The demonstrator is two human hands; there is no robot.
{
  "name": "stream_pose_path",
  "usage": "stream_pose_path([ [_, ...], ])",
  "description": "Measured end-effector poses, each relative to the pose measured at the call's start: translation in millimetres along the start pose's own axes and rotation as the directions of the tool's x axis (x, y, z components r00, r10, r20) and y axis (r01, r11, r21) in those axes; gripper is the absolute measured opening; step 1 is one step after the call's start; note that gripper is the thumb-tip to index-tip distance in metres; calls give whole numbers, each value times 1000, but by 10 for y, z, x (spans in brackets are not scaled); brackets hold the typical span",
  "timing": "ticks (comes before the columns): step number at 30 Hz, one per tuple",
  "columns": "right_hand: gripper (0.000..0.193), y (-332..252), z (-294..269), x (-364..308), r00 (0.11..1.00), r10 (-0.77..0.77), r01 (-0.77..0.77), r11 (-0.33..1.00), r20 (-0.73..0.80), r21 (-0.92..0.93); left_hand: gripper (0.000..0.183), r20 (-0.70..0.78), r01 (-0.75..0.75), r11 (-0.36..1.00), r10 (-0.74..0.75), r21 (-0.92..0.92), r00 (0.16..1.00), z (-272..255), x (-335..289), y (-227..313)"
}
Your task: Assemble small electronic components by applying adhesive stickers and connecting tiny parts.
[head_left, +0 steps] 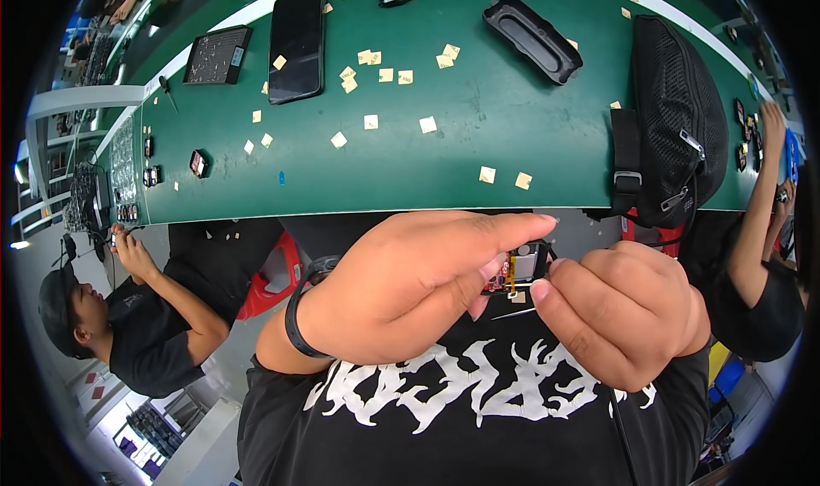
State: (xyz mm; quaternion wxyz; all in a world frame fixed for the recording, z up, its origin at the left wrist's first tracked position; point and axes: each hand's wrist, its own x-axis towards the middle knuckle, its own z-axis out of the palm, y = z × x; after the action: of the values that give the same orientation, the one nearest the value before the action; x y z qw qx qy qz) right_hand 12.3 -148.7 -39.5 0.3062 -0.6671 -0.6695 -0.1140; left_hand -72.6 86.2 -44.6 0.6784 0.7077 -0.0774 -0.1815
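the left hand (401, 285) grips a small circuit assembly (523, 266) between both hands, in front of the green table (504, 127). the right hand (619, 315) curls beside it; i can't tell whether it's gripping anything.

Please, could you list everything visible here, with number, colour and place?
Flat work table: one, green, upper half
Glossy rectangular phone: one, black, table's upper left
Rectangular parts tray: one, black, left of phone
Oblong plastic tray: one, black, table's upper right
Zipped mesh bag: one, black, table's right end
Small square papers: many, beige, scattered on table
Small boxy devices: several, black and red, table's left, top, right
Thin hand tool: one, dark, table's left
Plastic seats, apparently: two, red, below table
Co-workers: at least two, black shirts, both sides
Open circuit module: one, red, yellow and black, lower centre
Left hand: one, lower centre, touching module
Right hand: one, right of module
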Motion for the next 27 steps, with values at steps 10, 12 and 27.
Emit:
stream_pose_path([
  [10,32,-29,1,0,997,-19,27,994,78,-102,41,-21,-69,992,72,109,997,28,16,-53],
  [12,32,-44,2,-3,997,-13,24,989,73,-145,39,-45,-40,998,42,38,998,19,27,-15],
  [27,25,-71,34,-71,998,60,-61,993,-11,-98,38,-39,-15,999,17,47,999,35,0,-32],
])
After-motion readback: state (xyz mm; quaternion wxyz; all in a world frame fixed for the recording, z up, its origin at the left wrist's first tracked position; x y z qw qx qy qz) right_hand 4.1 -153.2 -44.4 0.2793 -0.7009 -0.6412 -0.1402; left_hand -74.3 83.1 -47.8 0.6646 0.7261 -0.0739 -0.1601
